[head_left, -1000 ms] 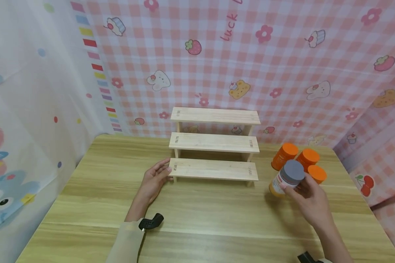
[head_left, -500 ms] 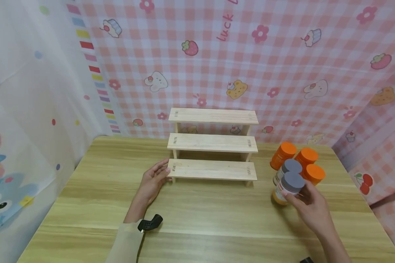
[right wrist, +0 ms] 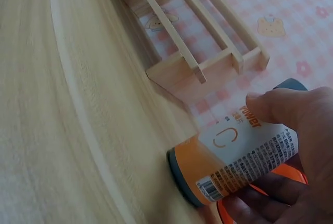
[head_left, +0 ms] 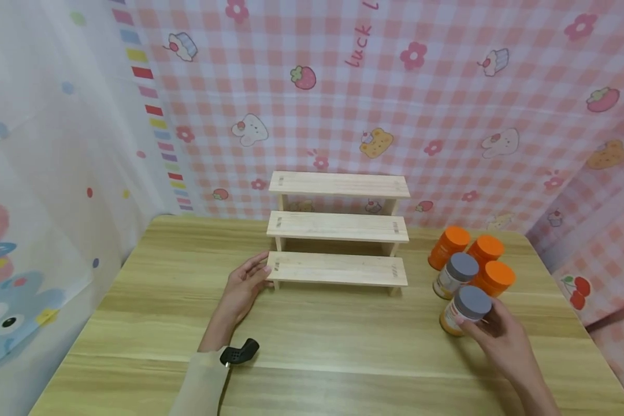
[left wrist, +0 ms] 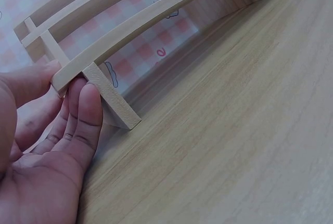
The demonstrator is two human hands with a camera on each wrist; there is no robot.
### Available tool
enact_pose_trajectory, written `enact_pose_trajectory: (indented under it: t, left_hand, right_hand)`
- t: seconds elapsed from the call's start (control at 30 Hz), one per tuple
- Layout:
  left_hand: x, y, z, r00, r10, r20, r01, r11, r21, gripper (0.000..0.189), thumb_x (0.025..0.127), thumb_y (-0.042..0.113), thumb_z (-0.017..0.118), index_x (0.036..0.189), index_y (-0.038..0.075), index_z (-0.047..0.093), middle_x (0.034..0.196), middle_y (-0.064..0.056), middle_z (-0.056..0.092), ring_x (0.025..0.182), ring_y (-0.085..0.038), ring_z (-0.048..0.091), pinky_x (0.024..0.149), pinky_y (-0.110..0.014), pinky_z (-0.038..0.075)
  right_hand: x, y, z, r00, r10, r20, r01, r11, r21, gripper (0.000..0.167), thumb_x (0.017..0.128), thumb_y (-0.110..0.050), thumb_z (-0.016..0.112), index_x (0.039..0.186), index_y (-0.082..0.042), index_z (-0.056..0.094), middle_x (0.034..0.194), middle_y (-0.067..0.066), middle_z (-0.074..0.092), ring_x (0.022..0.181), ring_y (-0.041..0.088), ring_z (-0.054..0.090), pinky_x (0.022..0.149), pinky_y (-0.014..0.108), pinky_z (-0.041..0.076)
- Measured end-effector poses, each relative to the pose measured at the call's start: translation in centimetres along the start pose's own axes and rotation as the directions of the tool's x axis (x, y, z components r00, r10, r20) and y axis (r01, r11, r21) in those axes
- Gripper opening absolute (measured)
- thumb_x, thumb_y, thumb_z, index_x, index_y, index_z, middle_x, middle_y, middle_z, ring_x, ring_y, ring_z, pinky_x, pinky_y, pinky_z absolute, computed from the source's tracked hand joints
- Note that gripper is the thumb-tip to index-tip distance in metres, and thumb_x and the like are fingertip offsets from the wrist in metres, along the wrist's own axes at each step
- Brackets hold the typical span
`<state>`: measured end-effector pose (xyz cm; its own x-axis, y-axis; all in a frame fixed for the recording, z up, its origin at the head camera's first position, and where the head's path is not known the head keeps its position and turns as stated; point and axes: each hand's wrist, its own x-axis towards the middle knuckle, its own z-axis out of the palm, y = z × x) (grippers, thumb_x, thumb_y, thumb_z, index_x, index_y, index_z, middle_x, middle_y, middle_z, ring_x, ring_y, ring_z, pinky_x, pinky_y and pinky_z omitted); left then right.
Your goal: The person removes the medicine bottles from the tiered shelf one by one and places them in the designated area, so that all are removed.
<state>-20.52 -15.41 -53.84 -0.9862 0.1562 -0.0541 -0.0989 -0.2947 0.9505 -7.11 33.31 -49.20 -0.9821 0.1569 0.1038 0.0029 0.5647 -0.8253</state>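
Observation:
My left hand (head_left: 244, 287) holds the left end of the lowest shelf of a three-tier wooden display rack (head_left: 338, 268). In the left wrist view, the thumb lies on the board (left wrist: 119, 37) and the fingers curl under it beside the leg. My right hand (head_left: 504, 341) grips a supplement bottle (head_left: 465, 311) with a grey cap and an orange-and-white label. Its printed label (right wrist: 234, 151) and dark base show in the right wrist view, the base close over the table. Just behind it stands a second grey-capped bottle (head_left: 455, 275).
Several orange bottles (head_left: 449, 247) with orange caps cluster at the back right of the wooden table (head_left: 312, 358). A pink checked cloth (head_left: 333, 104) hangs right behind the rack, and a white patterned cloth (head_left: 41, 144) hangs on the left.
My right hand has drawn the held grey-capped bottle toward me and slightly right, uncovering the second grey-capped bottle behind it. My left hand has stayed on the rack.

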Motion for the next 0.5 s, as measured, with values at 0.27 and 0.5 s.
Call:
enact_pose_trajectory:
  t: [0.27, 0.5]
  left_hand:
    - [-0.06, 0.05, -0.35, 1.000, -0.005, -0.017, 0.005, 1.000, 0.017, 0.053, 0.102, 0.006, 0.061, 0.152, 0.002, 0.045, 0.115, 0.000, 0.063, 0.096, -0.011, 0.064, 0.078, -0.023, 0.060]
    - [0.01, 0.46, -0.22, 0.999, -0.001, -0.041, 0.002, 1.000, 0.015, 0.051, 0.103, 0.008, 0.061, 0.151, 0.000, 0.046, 0.111, 0.000, 0.065, 0.087, -0.011, 0.066, 0.076, -0.023, 0.060]
  right_hand:
    - [0.14, 0.26, 0.12, 0.999, 0.013, 0.043, -0.012, 1.000, -0.024, 0.067, 0.095, -0.025, 0.076, 0.150, -0.005, 0.044, 0.136, 0.013, 0.060, 0.106, -0.023, 0.050, 0.087, 0.001, 0.048]
    - [0.21, -0.59, -0.26, 0.993, -0.117, -0.017, 0.118, 0.993, 0.022, 0.064, 0.094, -0.009, 0.075, 0.148, -0.002, 0.043, 0.128, -0.017, 0.058, 0.111, -0.018, 0.052, 0.090, -0.001, 0.045]
